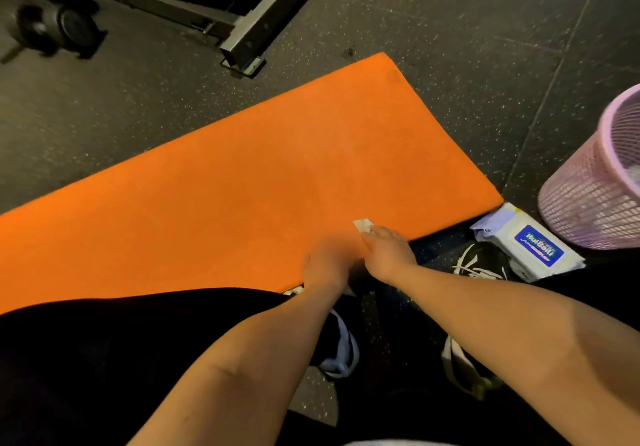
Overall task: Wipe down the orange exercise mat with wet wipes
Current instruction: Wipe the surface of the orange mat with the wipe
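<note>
We look down at the orange mat point(242, 168). It lies flat on the dark floor point(450, 30), which has little white specks in it. The mat runs from the low left up to the right.

Our right hand point(388, 251) is at the near edge of the mat, close to its right end. Its fingers are curled and pinch a small white wipe point(363, 226). The wipe sticks out past the fingertips and lies on the mat.

Our left hand point(325, 265) is just beside the right hand, also over the near edge of the mat. It is blurry, so we cannot tell if it is open or closed.

A pack of wet wipes point(530, 248) lies on the floor just beside the near right corner of the mat. It is white with a blue label. Next to the pack stands a pink basket point(588, 196) with holes in its wall. Something white is inside it.

A black shoe point(481, 262) with white laces is on the floor between our right hand and the pack.

Past the far side of the mat we see a dark metal frame point(249, 30). A black wheel point(72, 26) is at the top left.
</note>
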The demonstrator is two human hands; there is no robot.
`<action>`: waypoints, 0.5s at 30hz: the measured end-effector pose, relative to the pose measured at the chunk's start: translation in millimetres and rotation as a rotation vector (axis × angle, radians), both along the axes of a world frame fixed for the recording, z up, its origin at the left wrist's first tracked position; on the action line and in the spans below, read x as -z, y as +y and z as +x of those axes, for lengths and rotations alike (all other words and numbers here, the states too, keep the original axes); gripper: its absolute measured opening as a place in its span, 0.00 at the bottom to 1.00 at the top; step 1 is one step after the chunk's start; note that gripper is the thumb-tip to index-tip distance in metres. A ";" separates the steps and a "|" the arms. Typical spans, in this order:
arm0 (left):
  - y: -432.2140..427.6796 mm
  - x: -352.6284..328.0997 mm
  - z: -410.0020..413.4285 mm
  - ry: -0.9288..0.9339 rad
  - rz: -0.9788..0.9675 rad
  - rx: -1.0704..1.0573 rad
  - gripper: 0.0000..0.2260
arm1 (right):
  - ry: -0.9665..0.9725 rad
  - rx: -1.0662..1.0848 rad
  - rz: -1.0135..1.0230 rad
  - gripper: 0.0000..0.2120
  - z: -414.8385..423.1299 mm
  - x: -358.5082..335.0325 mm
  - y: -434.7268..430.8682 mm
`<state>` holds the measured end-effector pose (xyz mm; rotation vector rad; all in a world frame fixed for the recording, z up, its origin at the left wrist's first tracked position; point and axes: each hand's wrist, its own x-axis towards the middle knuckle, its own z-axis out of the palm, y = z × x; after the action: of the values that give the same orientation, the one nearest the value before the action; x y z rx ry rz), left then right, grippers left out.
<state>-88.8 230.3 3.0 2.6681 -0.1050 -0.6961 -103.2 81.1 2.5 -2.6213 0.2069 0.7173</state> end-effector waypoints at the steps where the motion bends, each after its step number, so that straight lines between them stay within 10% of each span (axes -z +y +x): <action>1: 0.0 -1.2 1.2 0.000 -0.010 -0.022 0.11 | -0.007 0.021 -0.015 0.23 3.7 -2.8 0.0; 15: -7.5 -23.7 2.8 -0.096 -0.115 -0.163 0.03 | -0.108 0.128 -0.067 0.20 13.0 -29.5 -1.2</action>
<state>-85.9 222.8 26.6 2.5648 0.0456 -0.4953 -90.2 79.9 32.0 -2.6720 0.3684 0.5324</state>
